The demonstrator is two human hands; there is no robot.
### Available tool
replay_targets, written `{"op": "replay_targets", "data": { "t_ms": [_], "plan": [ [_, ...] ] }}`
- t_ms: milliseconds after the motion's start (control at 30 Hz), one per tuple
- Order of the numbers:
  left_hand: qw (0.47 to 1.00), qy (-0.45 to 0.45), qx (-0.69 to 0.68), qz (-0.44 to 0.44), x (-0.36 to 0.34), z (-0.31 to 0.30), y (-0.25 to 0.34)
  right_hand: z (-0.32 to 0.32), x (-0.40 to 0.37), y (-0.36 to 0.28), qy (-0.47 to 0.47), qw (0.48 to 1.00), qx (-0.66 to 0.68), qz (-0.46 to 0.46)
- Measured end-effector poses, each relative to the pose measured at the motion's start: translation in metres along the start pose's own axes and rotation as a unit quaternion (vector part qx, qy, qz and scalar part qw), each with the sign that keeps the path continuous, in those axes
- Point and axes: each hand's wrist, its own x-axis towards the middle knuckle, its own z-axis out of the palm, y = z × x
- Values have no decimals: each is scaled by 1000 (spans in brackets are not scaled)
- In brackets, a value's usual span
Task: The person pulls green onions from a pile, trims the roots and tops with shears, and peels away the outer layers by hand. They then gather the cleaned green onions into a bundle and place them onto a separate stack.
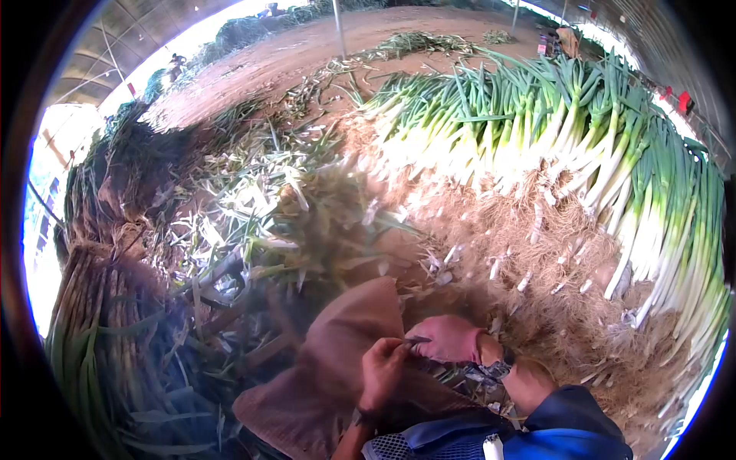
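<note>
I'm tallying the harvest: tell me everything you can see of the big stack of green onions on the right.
The stack of green onions lies in a long curved bank on the dirt ground, stalks layered side by side. White shanks and tangled pale-brown roots face the person; green leaves point away, up and right. Roots look untrimmed. Sun washes out its left end.
</note>
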Motion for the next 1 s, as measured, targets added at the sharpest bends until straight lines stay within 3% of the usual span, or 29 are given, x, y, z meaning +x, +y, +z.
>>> {"op": "replay_targets", "data": {
  "t_ms": [100,200,333,400,433,500,567,600,667,767,900,1000],
  "plan": [
    [1000,-3,23,3,-1,0,-6,5,1,-2,22,998,-28,58],
    [986,3,162,30,-1,3,-9,16,5,4,72,986,-130,70],
    [992,27,113,48,-8,13,14,14,6,-2,95,982,-147,75],
    [910,124,311,245,-9,18,38,12,7,-5,96,980,-149,88],
    [909,127,311,245,-12,21,50,14,8,-2,78,985,-130,77],
    [941,33,244,234,-16,27,67,22,9,8,60,990,-111,65],
    [933,12,244,263,-12,30,60,34,12,20,102,993,-42,-48],
    [932,20,253,257,-11,31,56,32,11,17,102,993,-43,-49],
    [915,33,280,290,-10,29,52,28,8,9,108,986,123,-18],
    [929,38,284,236,-10,22,41,33,12,10,172,976,131,-21],
    [909,29,332,252,-3,15,34,30,18,10,190,977,99,-20],
    [895,-46,374,237,5,5,23,15,20,-7,186,974,132,-2]
  ]
}}
